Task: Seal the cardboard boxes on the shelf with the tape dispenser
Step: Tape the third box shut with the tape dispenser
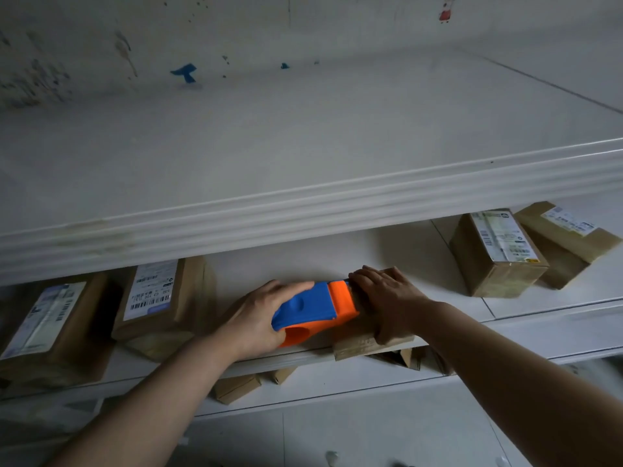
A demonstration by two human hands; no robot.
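A blue-and-orange plastic tape dispenser (313, 310) lies on top of a small cardboard box (367, 343) at the front edge of the middle shelf (505, 308). It looks light, rigid and smooth, best gripped round its blue body, where the left hand (259, 315) has its fingers clenched around it. The right hand (387, 298) presses flat on the box, steadying it, since it is probably light enough to slide. Other labelled boxes (151, 298) stand to either side.
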